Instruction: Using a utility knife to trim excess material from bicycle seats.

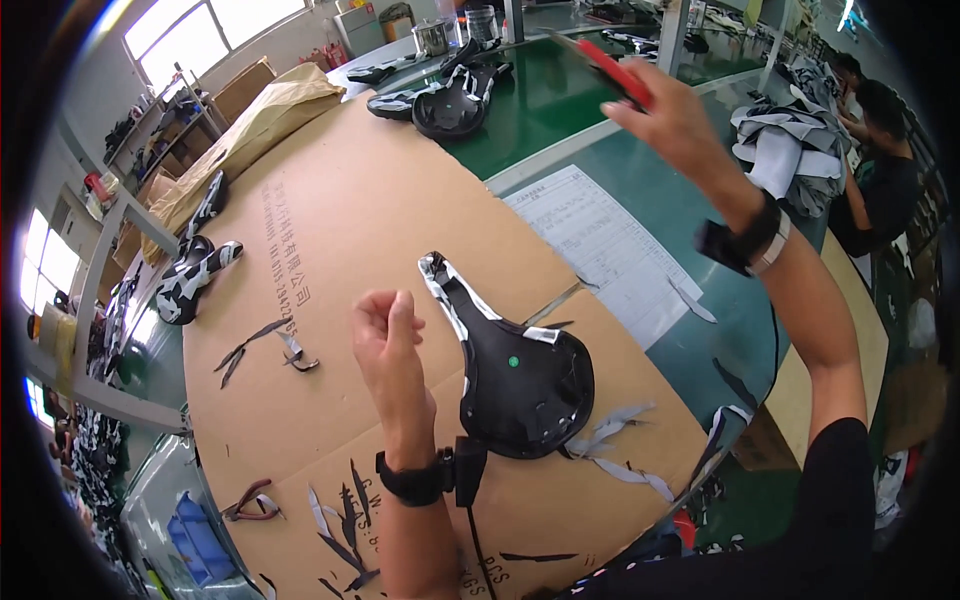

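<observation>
A black bicycle saddle (515,365) lies upside down on a sheet of brown cardboard (350,220), its edge wrapped in black-and-white patterned cover material. My left hand (388,335) hovers just left of the saddle with its fingers curled into a loose fist, holding nothing visible. My right hand (672,118) is raised far over the green table and grips a red-handled tool (610,68), which looks blurred. Both wrists carry black bands.
Trimmed strips of cover material (615,440) lie around the saddle. More saddles (450,100) sit at the far table end and at left (190,265). A printed paper sheet (600,245) lies on the green table. Pliers (250,500) rest near the cardboard's lower left. Another person (880,170) works at right.
</observation>
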Motion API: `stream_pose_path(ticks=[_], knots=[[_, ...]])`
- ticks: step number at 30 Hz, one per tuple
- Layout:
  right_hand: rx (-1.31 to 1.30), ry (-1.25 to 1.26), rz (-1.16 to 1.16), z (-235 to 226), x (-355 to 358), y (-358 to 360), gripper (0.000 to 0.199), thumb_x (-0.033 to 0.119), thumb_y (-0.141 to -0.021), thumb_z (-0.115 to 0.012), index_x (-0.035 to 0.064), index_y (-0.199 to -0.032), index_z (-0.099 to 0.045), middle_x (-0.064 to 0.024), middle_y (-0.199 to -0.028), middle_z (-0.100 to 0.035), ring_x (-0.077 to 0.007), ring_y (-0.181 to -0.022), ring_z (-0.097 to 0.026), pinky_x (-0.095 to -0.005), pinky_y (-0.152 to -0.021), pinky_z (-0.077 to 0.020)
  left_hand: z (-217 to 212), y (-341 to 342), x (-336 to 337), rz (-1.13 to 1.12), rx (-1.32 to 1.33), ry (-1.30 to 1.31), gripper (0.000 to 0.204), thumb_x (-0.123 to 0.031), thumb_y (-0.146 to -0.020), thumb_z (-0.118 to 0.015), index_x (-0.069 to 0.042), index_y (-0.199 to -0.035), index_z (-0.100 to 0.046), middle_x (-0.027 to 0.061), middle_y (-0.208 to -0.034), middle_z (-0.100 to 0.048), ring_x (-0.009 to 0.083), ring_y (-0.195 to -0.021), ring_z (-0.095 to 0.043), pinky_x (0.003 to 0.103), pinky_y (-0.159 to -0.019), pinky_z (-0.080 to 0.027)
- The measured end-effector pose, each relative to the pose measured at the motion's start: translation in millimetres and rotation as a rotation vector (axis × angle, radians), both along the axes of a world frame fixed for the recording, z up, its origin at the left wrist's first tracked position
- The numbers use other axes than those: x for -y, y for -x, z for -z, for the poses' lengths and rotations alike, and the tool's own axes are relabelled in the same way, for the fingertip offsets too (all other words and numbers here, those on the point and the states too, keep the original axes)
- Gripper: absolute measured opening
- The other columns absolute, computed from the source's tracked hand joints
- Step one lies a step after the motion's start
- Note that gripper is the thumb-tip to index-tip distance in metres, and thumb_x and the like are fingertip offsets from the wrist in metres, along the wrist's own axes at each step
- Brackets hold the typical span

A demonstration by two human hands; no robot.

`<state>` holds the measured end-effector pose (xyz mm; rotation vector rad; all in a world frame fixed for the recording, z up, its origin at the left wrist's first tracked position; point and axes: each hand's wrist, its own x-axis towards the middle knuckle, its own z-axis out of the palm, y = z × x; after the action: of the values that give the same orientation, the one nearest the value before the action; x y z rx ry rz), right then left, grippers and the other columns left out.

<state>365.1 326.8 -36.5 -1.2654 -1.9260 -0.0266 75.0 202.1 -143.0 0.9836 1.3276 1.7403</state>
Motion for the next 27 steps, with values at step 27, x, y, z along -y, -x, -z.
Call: stream_pose_path(ticks=[27], knots=[[-0.861,0.411,-0.037,215.8,-317.9,135.4,0.047,0.020,-0.067,-0.072,0.0058,-0.111,-0.063,-0.0216,-0.104,-0.067,-0.0361,-0.099,-0.064,-0.0405,-0.086,-0.0518,24.7,-11.3,-1.9,0.299,0.162,0.320,0.011,-0.008,-0.095,-0.052,-0.001,-0.103,-0.054,0.0014,-0.086,-0.057,0.0071,-0.075,-0.052,0.020,-0.070,-0.041]])
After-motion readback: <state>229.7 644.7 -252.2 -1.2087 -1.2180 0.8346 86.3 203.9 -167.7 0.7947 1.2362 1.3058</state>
